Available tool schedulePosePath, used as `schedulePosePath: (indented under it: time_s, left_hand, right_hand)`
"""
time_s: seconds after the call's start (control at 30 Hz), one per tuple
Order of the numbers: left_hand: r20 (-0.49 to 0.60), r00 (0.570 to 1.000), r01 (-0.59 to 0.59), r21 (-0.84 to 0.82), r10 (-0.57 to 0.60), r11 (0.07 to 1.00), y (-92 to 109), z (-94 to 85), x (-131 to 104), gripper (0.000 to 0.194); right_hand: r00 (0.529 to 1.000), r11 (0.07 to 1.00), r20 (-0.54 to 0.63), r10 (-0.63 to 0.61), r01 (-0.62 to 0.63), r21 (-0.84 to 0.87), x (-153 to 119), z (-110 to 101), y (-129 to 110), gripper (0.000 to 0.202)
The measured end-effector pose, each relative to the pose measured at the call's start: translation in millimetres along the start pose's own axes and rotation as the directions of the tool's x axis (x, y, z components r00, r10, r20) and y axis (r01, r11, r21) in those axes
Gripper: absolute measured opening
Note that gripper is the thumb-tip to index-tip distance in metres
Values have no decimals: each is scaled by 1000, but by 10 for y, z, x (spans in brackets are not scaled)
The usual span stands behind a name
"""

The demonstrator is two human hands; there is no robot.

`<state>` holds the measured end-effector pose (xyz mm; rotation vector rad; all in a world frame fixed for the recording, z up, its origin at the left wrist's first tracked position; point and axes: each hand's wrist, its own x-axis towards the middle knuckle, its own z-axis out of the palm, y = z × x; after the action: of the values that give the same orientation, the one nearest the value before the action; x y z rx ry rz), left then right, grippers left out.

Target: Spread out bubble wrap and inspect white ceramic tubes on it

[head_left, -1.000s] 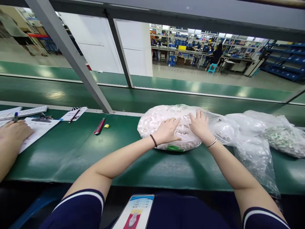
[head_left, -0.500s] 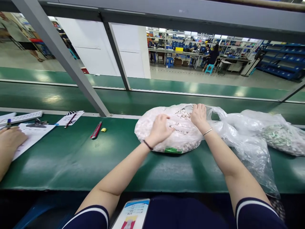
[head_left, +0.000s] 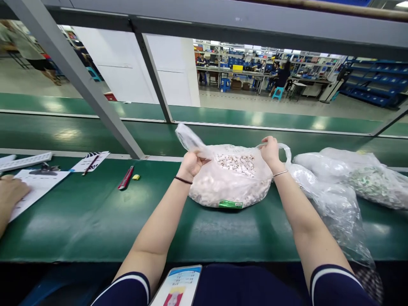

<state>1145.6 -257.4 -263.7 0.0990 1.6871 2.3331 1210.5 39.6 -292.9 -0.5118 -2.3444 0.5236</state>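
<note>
In front of me a white plastic bag (head_left: 216, 189) rests on the green bench, its mouth spread apart. Many small white tube-like parts (head_left: 237, 165) show through the opening, and a green label (head_left: 230, 204) is on its near side. My left hand (head_left: 191, 163) grips the bag's left edge, with a loop of plastic standing up above the fingers. On the other side my right hand (head_left: 270, 151) is closed on the right edge, where a handle loop hangs out beyond it.
Clear plastic bags (head_left: 341, 199), one with green-and-white pieces (head_left: 371, 180), lie to the right. Leftward are a red utility knife (head_left: 126, 177), a small yellow block (head_left: 136, 177), a pen (head_left: 90, 165) on a card and a clipboard (head_left: 38, 185) under another person's hand (head_left: 12, 193). A metal post (head_left: 79, 80) slants up.
My left hand has gone from lying on top of the bag to pulling its left edge outward and up. The mouth is wider, showing more white parts. My right hand stays at the right edge.
</note>
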Motion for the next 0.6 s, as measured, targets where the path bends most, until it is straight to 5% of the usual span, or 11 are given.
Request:
schedulePosePath:
  time_s: [0.1, 0.27, 0.4, 0.5, 0.6]
  left_hand:
    - [44, 980, 200, -281, -195, 939, 61, -49, -9, 25]
    - [131, 973, 224, -386, -188, 895, 69, -17, 22, 45]
    - [292, 931, 302, -280, -219, 911, 147, 14, -40, 44]
    - [191, 976, 160, -314, -103, 936, 158, -22, -215, 14]
    - [-77, 987, -155, -273, 139, 949, 0, -30, -444, 37]
  right_hand:
    - [997, 995, -47, -60, 63, 73, -112, 52, -235, 26]
    - [911, 887, 9, -412, 399, 233, -465, 218, -795, 23]
    - [908, 879, 199, -369, 271, 392, -384, 407, -1075, 22]
    - [927, 900, 257, -275, 154, 408, -156, 477, -1147, 31]
    - [918, 884, 264, -294, 156, 441, -42, 504, -1219, 24]
